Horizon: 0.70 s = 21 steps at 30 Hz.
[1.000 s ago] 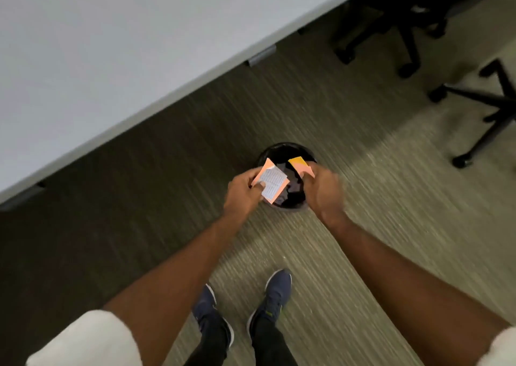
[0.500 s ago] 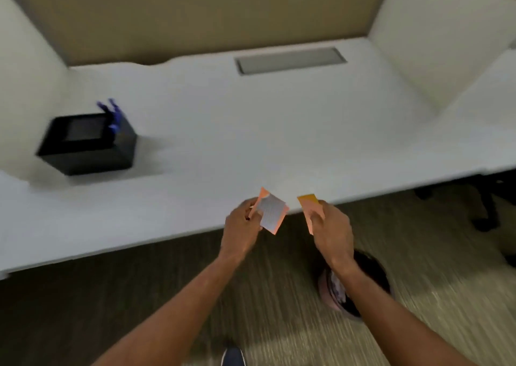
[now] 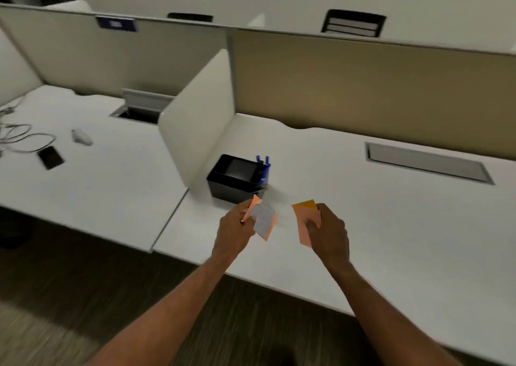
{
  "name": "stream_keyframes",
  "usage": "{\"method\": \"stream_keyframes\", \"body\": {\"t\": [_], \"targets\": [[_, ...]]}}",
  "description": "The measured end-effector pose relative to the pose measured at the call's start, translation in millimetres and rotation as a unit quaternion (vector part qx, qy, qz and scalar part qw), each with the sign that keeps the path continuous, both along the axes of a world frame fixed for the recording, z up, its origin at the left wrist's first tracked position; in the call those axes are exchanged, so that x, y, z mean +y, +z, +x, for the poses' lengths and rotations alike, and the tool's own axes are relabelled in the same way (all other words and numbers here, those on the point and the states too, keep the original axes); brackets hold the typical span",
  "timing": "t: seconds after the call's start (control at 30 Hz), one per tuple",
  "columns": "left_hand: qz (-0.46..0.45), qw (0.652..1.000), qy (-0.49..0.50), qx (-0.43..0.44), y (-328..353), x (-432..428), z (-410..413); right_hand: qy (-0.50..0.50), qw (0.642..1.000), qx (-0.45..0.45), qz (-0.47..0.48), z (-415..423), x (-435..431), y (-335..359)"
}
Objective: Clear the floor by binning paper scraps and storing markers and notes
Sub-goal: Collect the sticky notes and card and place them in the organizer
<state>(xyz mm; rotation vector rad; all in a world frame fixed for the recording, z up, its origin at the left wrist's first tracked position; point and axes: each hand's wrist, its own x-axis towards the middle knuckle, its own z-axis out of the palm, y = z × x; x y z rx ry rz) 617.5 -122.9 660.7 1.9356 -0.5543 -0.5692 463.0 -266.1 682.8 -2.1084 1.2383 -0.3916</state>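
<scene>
Left hand (image 3: 237, 233) pinching notes (image 3: 262, 220), right hand (image 3: 329, 231) pinching orange notes (image 3: 305, 226), near black organiser (image 3: 234, 185); stack squarely, drop flat into open compartment.

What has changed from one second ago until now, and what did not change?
The view rose from the floor bin to the desk; the black organizer now sits just beyond the hands. Unchanged: the left hand holds the same notes, and the right hand its orange notes. Nothing was let go.

Two hands (image 3: 234, 235) (image 3: 331, 231), one black organizer (image 3: 233, 184), two blue markers (image 3: 264, 167).
</scene>
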Motion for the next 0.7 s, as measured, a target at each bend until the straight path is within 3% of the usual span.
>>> {"method": "stream_keyframes", "body": {"t": [0.27,0.7], "targets": [[-0.016,0.987,0.154,0.039,11,0,69,0.152,0.988,0.033,0.026,109,-26,17],[-0.057,0.958,0.203,0.196,-10,-30,148,0.279,0.960,-0.015,-0.029,223,-22,13]]}}
